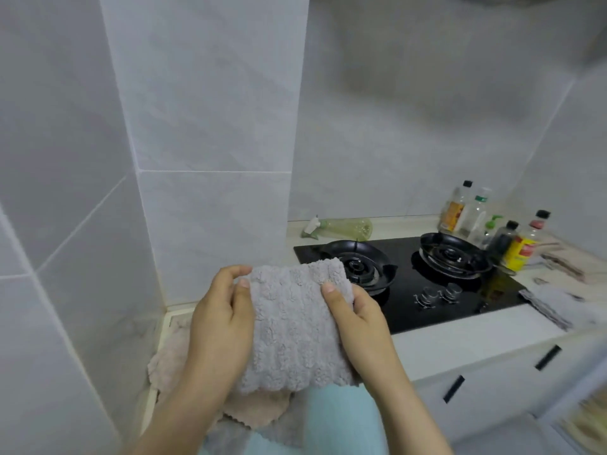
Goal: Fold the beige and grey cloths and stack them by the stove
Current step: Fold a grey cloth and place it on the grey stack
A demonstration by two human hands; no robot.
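You're mid-fold on the grey cloth (295, 323), held up at centre frame, already doubled into a thick pad. Your left hand (220, 326) pinches its left edge w/ thumb on top and fingers curled behind. Your right hand (358, 323) pinches the right edge the same way, fingers hidden under the fabric.

The beige cloth (167, 359) lies crumpled on the counter (460, 346) at lower left, below your hands, prob. not folded yet.

Next, I'd say: square the edges, then set the pad down flat beside the stove (427, 303), clear of the burners. Another flat grey cloth (551, 307) sits at its right edge.

Containers: several bottles (473, 211) stand at upper right behind the stove. One looks dark inside, the rest can't tell. A green spray bottle (341, 228) lies on its side at the back, approx. empty.
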